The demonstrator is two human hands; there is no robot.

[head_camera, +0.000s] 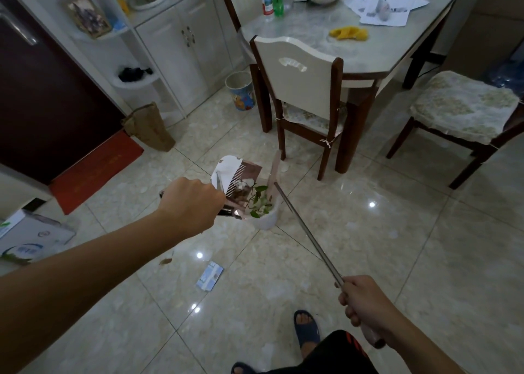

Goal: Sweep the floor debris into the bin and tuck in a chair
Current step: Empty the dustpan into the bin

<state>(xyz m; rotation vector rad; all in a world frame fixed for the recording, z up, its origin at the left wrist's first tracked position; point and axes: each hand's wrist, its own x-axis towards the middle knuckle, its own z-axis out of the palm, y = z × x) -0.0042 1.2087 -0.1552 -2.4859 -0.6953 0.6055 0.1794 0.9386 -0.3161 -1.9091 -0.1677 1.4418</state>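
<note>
L hand (192, 203) fist closed on dustpan (249, 186) handle, pan held off floor, w/ leaves (259, 200), debris inside. R hand (365, 302) wrapped tight on broom pole (306, 232); pole's far end at pan, head prob. hidden behind it. Bin (240, 90) well apart, by cabinet. Chair (300, 90) nearly under desk (368, 44). Paper scrap (210, 279) on floor.

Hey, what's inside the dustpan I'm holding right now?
The dustpan holds green leafy sprigs, brown scraps and a white crumpled bit. The left hand and the pan's comb cover whatever lies deeper.
</note>
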